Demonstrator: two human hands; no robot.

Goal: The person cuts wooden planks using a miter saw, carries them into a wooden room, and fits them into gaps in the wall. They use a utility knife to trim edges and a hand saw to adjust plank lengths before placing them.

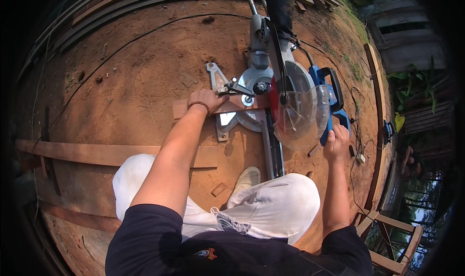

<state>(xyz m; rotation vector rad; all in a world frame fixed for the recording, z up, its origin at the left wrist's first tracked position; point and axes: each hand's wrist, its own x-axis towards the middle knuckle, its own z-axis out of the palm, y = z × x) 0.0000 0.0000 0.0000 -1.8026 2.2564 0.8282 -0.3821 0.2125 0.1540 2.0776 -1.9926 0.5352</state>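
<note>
A sliding miter saw (256,53) with a red-faced blade, clear guard (300,121) and blue motor housing stands on the dirt. My left hand (212,100) presses a short reddish-brown board (256,101) onto the saw's metal base, beside the fence, its fingers wrapped over the board. My right hand (337,140) is closed on the blue saw handle (327,130) at the right side, below the black grip. The blade hangs over the right end of the board; whether it touches the wood I cannot tell.
A long plank (87,149) lies at the left, with stacked timber (97,9) along the back. Cables run over the dirt (121,72). At the right are a long beam (375,92), another blue tool (388,130) and a wooden frame (411,242). A dark-clothed leg (278,5) appears behind the saw.
</note>
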